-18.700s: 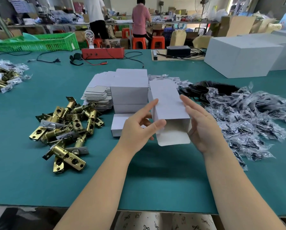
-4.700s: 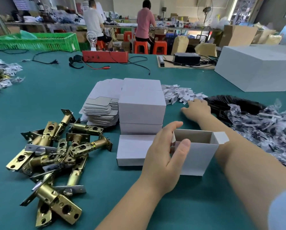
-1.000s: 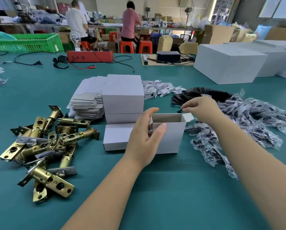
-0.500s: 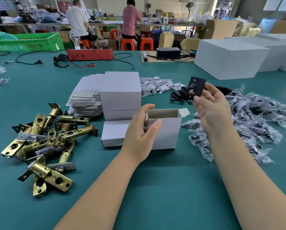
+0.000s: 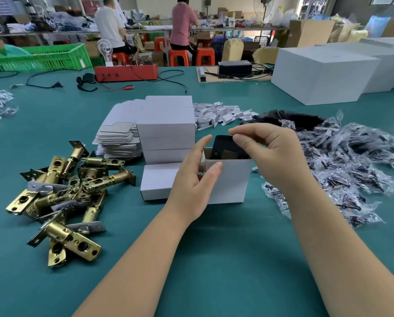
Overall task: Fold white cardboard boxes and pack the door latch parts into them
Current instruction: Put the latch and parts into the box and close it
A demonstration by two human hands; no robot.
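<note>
Your left hand (image 5: 197,179) grips the open white box (image 5: 228,179) on the worktop (image 5: 214,259); your right hand (image 5: 269,154) pinches the black latch plate (image 5: 223,148), half inside. Lower it flat against the wall, keeping the box steady.

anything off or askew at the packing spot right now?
Nothing stands out. The open white box stands upright, held by the left hand; the right hand pinches a black plate going into it. Brass latches lie in a loose heap, undamaged.
</note>
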